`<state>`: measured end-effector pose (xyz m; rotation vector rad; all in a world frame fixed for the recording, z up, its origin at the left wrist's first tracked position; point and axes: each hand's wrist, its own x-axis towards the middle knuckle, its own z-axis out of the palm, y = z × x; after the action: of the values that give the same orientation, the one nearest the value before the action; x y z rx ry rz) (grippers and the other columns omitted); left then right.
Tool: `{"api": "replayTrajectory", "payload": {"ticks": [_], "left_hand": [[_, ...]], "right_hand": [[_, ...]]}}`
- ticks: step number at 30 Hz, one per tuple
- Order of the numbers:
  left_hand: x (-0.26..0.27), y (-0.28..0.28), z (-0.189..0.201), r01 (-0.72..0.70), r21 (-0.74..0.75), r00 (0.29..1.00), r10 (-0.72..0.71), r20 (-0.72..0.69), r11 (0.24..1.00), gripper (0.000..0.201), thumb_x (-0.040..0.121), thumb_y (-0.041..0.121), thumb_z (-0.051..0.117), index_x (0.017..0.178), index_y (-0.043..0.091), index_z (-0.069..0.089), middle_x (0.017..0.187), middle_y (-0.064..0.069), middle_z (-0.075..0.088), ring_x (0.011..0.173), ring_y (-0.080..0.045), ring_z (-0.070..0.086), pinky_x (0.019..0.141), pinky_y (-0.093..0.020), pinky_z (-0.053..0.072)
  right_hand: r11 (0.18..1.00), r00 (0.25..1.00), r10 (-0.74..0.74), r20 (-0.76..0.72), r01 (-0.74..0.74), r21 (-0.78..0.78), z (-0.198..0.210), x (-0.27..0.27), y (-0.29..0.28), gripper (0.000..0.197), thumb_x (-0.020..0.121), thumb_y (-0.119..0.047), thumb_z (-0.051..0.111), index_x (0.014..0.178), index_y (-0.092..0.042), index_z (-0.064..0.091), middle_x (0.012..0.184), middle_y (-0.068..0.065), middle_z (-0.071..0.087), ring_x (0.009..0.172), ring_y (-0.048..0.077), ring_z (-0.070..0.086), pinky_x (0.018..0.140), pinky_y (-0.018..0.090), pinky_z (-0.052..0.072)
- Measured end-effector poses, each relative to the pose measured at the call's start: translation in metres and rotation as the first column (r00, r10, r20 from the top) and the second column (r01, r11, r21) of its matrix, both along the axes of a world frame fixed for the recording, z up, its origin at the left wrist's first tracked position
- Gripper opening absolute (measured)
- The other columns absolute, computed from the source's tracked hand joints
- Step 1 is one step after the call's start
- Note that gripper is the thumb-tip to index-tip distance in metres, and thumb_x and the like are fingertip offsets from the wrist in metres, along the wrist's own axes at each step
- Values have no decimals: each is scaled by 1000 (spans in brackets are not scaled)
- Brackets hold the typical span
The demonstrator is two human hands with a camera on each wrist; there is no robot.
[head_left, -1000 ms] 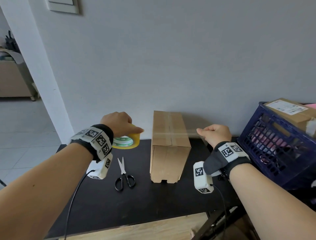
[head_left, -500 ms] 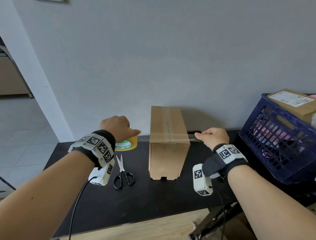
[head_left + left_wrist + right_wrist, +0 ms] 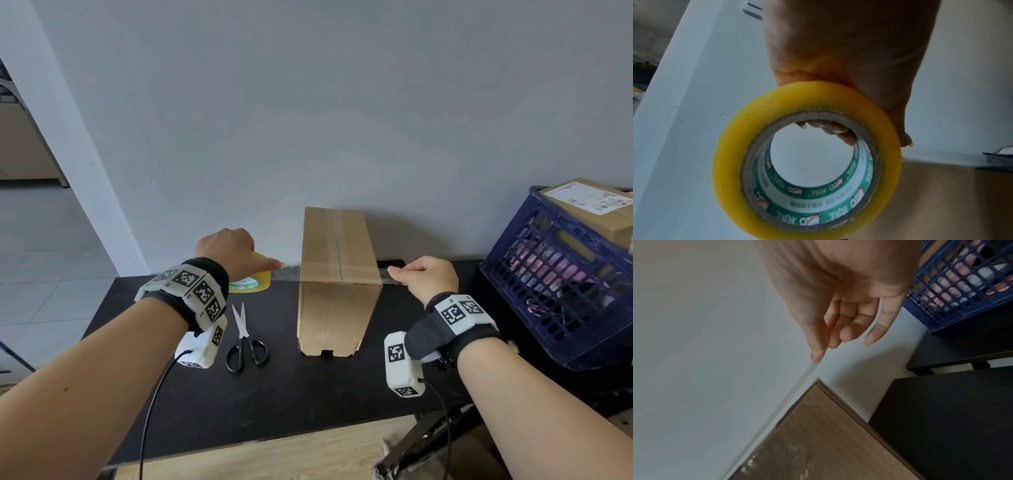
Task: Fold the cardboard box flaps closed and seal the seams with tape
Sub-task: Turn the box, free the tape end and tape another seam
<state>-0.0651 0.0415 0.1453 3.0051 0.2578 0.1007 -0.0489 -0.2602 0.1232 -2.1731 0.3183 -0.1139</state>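
A tall brown cardboard box [image 3: 337,274] stands on the black table [image 3: 274,404] with its top flaps folded flat and a taped centre seam. My left hand [image 3: 227,253] grips a yellow tape roll [image 3: 251,282] left of the box, fingers hooked through its core [image 3: 807,164]. A clear tape strip [image 3: 340,271] runs from the roll across the near end of the box top. My right hand [image 3: 424,279] pinches the strip's free end [image 3: 813,368] between thumb and forefinger, just right of the box [image 3: 828,434].
Black-handled scissors [image 3: 245,339] lie on the table between my left wrist and the box. A dark blue plastic crate [image 3: 561,284] holding a labelled parcel [image 3: 592,205] stands at the right. The grey wall is right behind the box.
Both hands have come down with the stretched tape. The strip hung above the box top a second ago and now lies across its near end.
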Motion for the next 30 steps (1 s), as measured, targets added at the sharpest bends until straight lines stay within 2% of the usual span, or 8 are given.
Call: {"api": "replayTrajectory", "payload": {"ticks": [5, 8, 11, 14, 17, 20, 30], "left_hand": [[2, -1, -1, 2, -16, 1000, -2, -1, 1000, 57, 71, 70, 59, 76, 14, 65, 68, 3, 53, 76, -22, 56, 62, -25, 36], [2, -2, -1, 5, -17, 1000, -5, -15, 1000, 55, 70, 70, 59, 75, 16, 64, 68, 4, 53, 76, -21, 56, 62, -25, 36], [2, -3, -1, 6, -22, 1000, -7, -27, 1000, 54, 71, 70, 59, 74, 16, 63, 67, 4, 52, 75, -21, 56, 61, -25, 35], [1, -3, 1, 10, -26, 1000, -11, -25, 1000, 53, 70, 70, 59, 72, 17, 61, 66, 4, 52, 74, -20, 56, 59, -25, 34], [1, -3, 3, 11, -27, 1000, -12, -27, 1000, 52, 70, 70, 60, 70, 18, 59, 67, 5, 51, 76, -21, 55, 62, -26, 34], [1, -4, 6, 10, -31, 999, -11, -38, 999, 50, 70, 70, 61, 63, 20, 52, 66, 5, 50, 76, -21, 54, 63, -26, 34], [1, -4, -2, -3, -40, 998, 0, -68, 999, 53, 69, 69, 61, 63, 17, 55, 66, 3, 52, 76, -22, 56, 61, -25, 34]], "right_hand": [[1000, 1000, 9, 2, -9, -17, -3, 0, -1, 20, 76, -31, 76, 71, -18, 63, 81, 1, 68, 75, 13, 57, 56, 21, 38], [1000, 1000, 6, -3, -6, -10, -2, 1, -2, 19, 77, -31, 76, 71, -19, 62, 83, 2, 68, 81, 16, 59, 68, 24, 40], [1000, 1000, -3, -3, 3, 6, -2, 2, -2, 18, 76, -30, 76, 74, -17, 65, 82, 3, 68, 80, 17, 60, 71, 25, 40], [1000, 1000, -8, 2, 8, 19, -2, 2, -3, 18, 76, -30, 77, 77, -14, 67, 78, 3, 68, 76, 17, 60, 65, 24, 42], [999, 1000, -15, 3, 15, 48, -4, 3, -4, 19, 74, -29, 78, 69, -17, 65, 73, 2, 67, 75, 19, 61, 72, 28, 48], [999, 1000, -27, -5, 27, 45, -5, 4, -6, 19, 73, -29, 79, 67, -18, 65, 75, 3, 68, 77, 20, 62, 79, 32, 53], [1000, 998, -21, -53, 22, 2, -8, 1, -3, 21, 75, -30, 77, 66, -19, 63, 77, 2, 67, 80, 20, 63, 76, 28, 48]]}}
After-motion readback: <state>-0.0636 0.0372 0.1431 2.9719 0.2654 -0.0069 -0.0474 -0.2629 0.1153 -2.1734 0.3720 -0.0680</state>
